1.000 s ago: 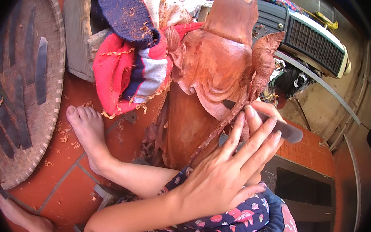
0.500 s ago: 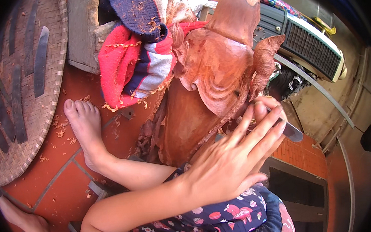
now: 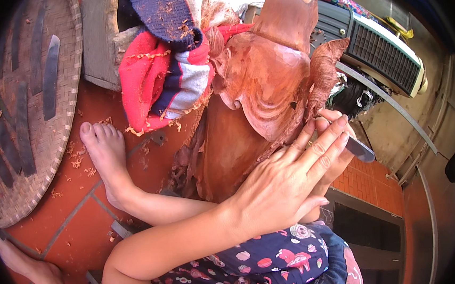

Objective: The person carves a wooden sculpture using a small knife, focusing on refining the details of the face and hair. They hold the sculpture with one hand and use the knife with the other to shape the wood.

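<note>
A large reddish-brown wood carving [image 3: 270,80] with flowing folds and curled edges stands in front of my legs. At its lower right edge, my left hand [image 3: 274,186] reaches across from the left, fingers stretched flat and lying over my right hand. Mostly hidden behind it, my right hand [image 3: 334,172] has curled fingers closed round a flat steel carving blade [image 3: 360,150]. The blade's rounded end juts out to the right of the fingers. Its working end is hidden by the hands and the wood.
At left, a round woven tray [image 3: 43,178] carries several flat dark steel blades [image 3: 51,78]. A red, navy and grey cloth [image 3: 147,79] lies beside the carving near a wooden block [image 3: 99,40]. Shavings dot the red tiles [image 3: 78,218]. A grille-fronted appliance [image 3: 383,49] stands at far right.
Both hands have shifted slightly right along the carving's edge, and the blade's protruding end has moved a little right and up with them.
</note>
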Motion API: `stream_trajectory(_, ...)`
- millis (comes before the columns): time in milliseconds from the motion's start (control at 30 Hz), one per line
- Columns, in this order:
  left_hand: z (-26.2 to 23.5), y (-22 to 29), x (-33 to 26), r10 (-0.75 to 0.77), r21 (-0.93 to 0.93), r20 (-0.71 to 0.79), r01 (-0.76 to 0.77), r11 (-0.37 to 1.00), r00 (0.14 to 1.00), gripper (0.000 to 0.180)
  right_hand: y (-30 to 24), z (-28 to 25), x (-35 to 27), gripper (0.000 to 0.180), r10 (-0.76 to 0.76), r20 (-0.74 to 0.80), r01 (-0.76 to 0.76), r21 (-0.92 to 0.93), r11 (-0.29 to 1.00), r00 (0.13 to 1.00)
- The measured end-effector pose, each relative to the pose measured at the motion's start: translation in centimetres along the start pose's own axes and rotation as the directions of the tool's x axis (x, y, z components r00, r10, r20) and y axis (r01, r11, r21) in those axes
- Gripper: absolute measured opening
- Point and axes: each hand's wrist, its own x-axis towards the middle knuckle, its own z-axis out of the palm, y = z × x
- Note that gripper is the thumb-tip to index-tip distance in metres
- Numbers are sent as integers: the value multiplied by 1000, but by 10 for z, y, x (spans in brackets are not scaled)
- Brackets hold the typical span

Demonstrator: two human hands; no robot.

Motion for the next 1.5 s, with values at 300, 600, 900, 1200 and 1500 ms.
stream_trajectory(300, 5, 4, 2, 35, 192, 61, -46, 980, 998, 95, 7, -5, 2, 17, 3, 58, -11, 141, 990, 998)
stream_trajectory(600, 16, 22, -37, -112, 446, 33, 85, 891, 993, 67, 29, -58, 15, 21, -51, 175, -44, 499, 866, 983)
stream_trajectory(900, 26, 24, -21, -294, 446, 40, 246, 860, 955, 99, 49, -27, 26, 19, -160, 164, 27, 609, 793, 974)
stream_trajectory(1200, 38, 6, -8, -357, 258, -42, 355, 898, 933, 100, 56, 6, 30, 16, -327, 79, 196, 661, 724, 942)
stream_trajectory(1500, 34, 9, -17, -374, 183, -27, 373, 910, 927, 98, 41, 7, 25, 12, -218, 99, 135, 527, 839, 971)
